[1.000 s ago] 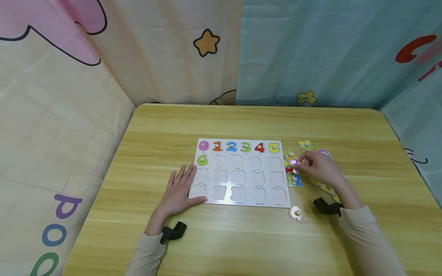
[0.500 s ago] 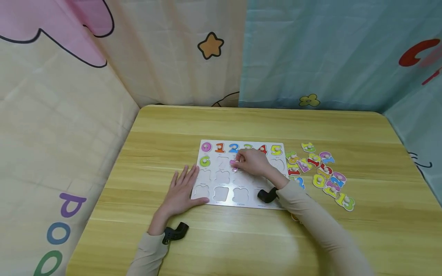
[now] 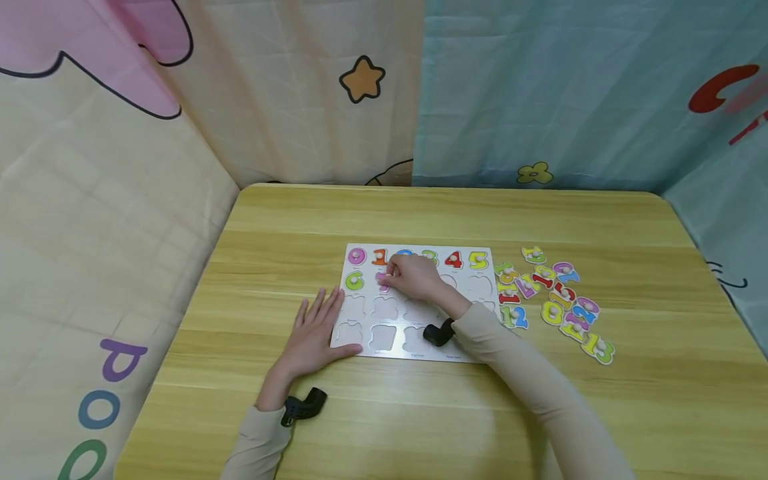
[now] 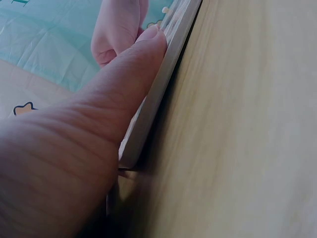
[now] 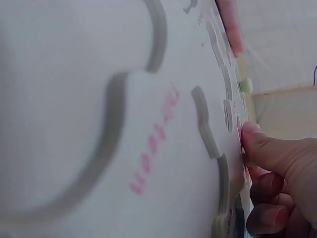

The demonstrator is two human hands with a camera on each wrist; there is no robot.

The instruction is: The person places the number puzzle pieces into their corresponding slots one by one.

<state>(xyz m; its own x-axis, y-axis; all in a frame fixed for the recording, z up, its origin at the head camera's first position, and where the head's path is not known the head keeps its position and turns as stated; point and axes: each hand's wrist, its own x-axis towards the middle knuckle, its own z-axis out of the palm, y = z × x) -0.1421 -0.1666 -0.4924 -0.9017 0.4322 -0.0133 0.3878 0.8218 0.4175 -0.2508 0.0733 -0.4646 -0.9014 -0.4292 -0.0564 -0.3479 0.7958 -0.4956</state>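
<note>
A white number puzzle board [image 3: 399, 330] lies on the table. My right hand [image 3: 414, 275] pinches a pink number seven puzzle piece [image 3: 383, 286] over the second row, beside the green six [image 3: 354, 281]. Whether the piece sits in its recess cannot be made out. My left hand [image 3: 313, 337] rests with fingers spread at the board's left edge; in the left wrist view its thumb [image 4: 131, 69] lies along the board's side. Along the top row are a pink zero [image 3: 357, 256], a red four [image 3: 454, 260], a yellow five [image 3: 478, 261] and others, partly covered by my right hand.
Right of the board lie several loose number pieces, among them a twelve [image 3: 514, 317], an eleven [image 3: 509, 294] and a thirteen [image 3: 598, 349]. The wooden table [image 3: 384, 427] meets printed curtains [image 3: 312, 100] at the back. My right forearm crosses the board's lower right corner.
My right hand has carried the pink seven from the loose pieces at the right leftward over the board to the second row. My left hand has stayed at the board's edge.
</note>
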